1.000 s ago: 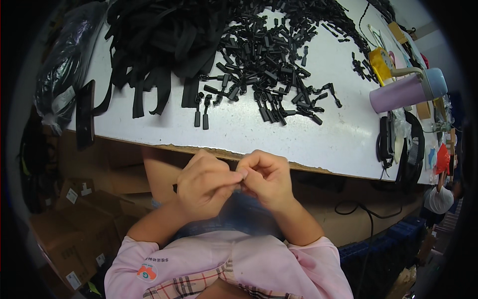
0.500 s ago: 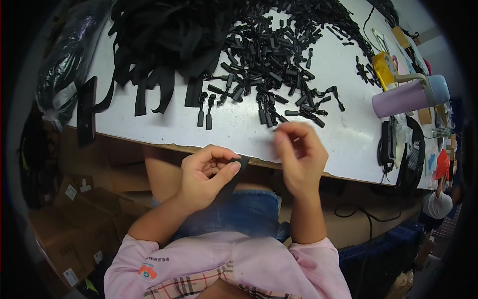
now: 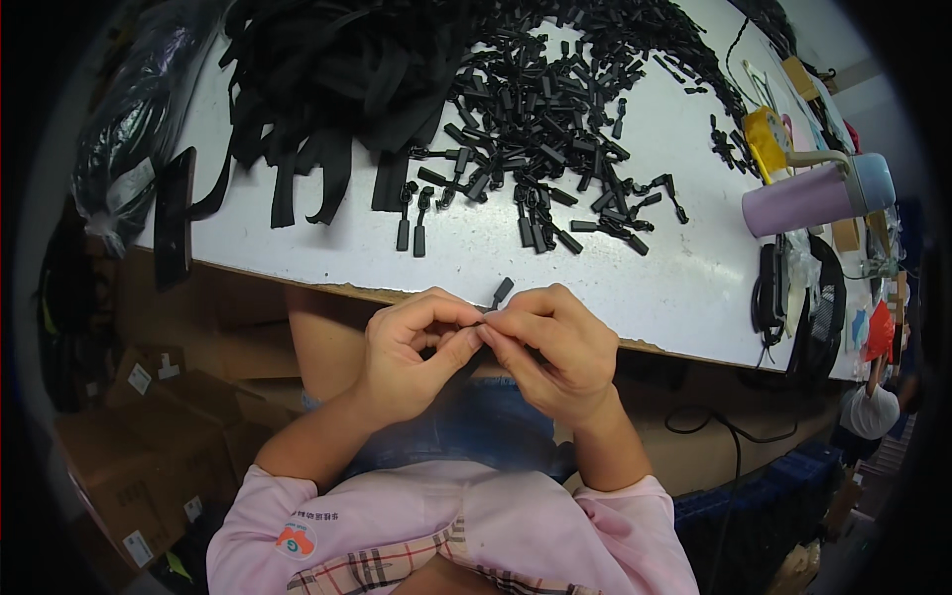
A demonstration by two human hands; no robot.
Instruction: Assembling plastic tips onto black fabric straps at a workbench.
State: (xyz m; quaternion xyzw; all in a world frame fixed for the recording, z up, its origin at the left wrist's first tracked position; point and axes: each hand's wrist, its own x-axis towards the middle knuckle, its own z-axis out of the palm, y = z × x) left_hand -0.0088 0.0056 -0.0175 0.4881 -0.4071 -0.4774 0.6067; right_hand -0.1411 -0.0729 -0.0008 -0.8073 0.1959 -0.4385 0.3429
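Note:
Just in front of the table edge, my two hands meet at their fingertips. My left hand (image 3: 409,359) pinches the end of a black zipper tape (image 3: 453,379), which hangs down toward my lap. Between the fingertips of my right hand (image 3: 557,352) is a zipper slider, whose black pull (image 3: 504,290) sticks up past the fingers. Slider and tape end meet at the fingertips, but the fingers hide whether one is on the other. Beyond my hands lies a large heap of black zipper sliders (image 3: 540,114) with long pulls.
A pile of black zipper tapes (image 3: 347,79) covers the table's far left. Beside it lie a dark flat object (image 3: 174,220) and a clear plastic bag (image 3: 129,129). A purple bottle (image 3: 798,206) lies at the right. Cardboard boxes (image 3: 159,446) stand below left.
My right hand has come left and down from above the table to meet my left hand. A zipper slider's pull now shows at its fingertips. My left hand has barely moved.

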